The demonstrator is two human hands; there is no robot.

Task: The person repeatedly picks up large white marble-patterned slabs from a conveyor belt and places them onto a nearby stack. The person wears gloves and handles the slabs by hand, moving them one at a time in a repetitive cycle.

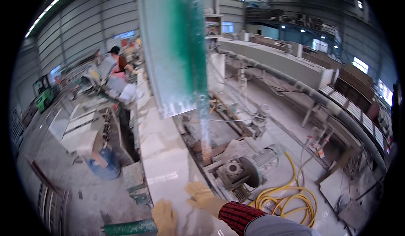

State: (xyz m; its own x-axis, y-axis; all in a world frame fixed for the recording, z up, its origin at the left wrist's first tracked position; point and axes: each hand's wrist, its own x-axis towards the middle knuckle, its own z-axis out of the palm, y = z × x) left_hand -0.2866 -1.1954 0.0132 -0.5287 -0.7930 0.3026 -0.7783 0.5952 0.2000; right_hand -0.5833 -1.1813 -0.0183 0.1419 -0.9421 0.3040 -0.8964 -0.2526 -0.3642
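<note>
A pale, glossy stone slab lies on the long line running away in front of me. My left hand, in a cream work glove, rests at the slab's left edge with its fingers laid out flat. To the right, my right hand lies on the slab's surface, also gloved, fingers stretched toward the left. Neither hand is wrapped round anything. More slabs continue ahead, passing beside a tall green-and-grey metal panel.
A dusty electric motor sits right of the line, near a coiled yellow hose. A blue barrel stands on the left. Farther off are a co-worker and a green forklift. A long pipe crosses the right side.
</note>
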